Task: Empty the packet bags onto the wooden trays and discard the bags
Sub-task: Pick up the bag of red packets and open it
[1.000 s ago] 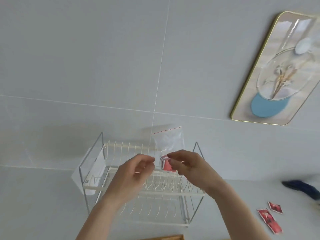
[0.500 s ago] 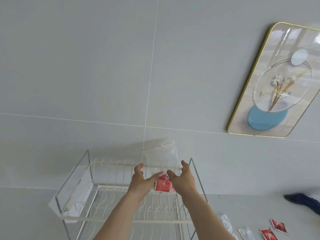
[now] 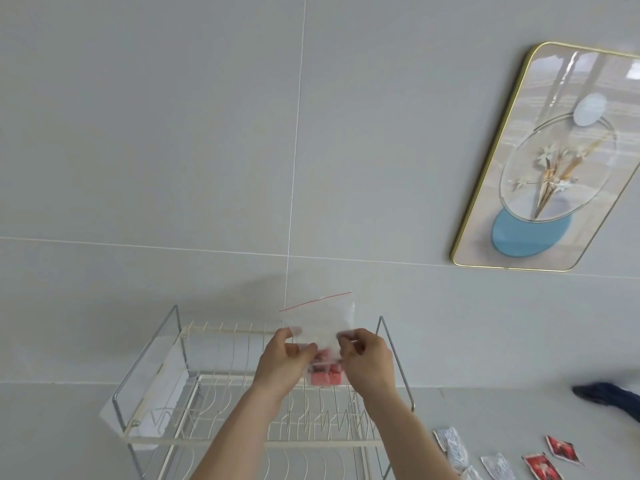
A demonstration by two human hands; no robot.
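Note:
I hold a clear plastic zip bag (image 3: 320, 317) with a red seal line up in front of the wall, above the dish rack. My left hand (image 3: 282, 365) pinches its left side and my right hand (image 3: 369, 362) pinches its right side. Red packets (image 3: 325, 375) sit bunched at the bag's lower end, between my hands. Loose red packets (image 3: 562, 450) and white packets (image 3: 452, 446) lie on the counter at the lower right. No wooden tray is in view.
A white wire dish rack (image 3: 194, 393) with metal side frames stands against the tiled wall, under my hands. A gold-framed picture (image 3: 547, 161) hangs at the upper right. A dark blue cloth (image 3: 609, 396) lies at the right edge of the counter.
My view tilted up and the wooden tray edge dropped out of sight. My hands raised the bag, then regripped its sides with the red packets at its lower end.

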